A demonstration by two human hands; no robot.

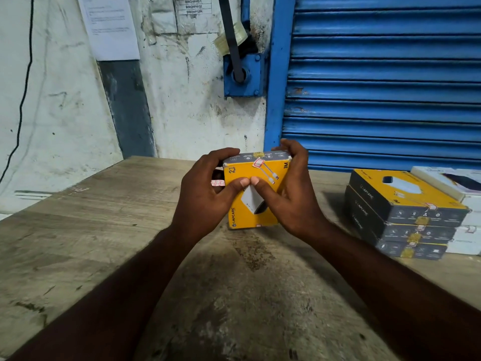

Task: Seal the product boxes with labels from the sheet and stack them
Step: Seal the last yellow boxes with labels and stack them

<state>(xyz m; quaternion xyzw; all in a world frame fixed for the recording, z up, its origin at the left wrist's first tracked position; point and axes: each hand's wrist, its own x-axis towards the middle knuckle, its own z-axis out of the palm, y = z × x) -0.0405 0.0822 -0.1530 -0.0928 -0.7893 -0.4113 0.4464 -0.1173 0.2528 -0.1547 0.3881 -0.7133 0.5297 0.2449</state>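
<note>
Yellow box (250, 212) held over the table (104, 230), fingers of left hand (205, 196) and right hand (294, 196) curled round its sides, thumbs meeting on its face. Label (257, 163) wraps its far edge. Stack (406, 212) of 3 lies rightward, nearer the right hand.

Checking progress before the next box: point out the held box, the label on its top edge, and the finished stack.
held box (243, 217): head view, yellow front face.
label (258, 163): head view, middle, on the box's top edge.
finished stack (429, 196): head view, top box's yellow face.
</note>
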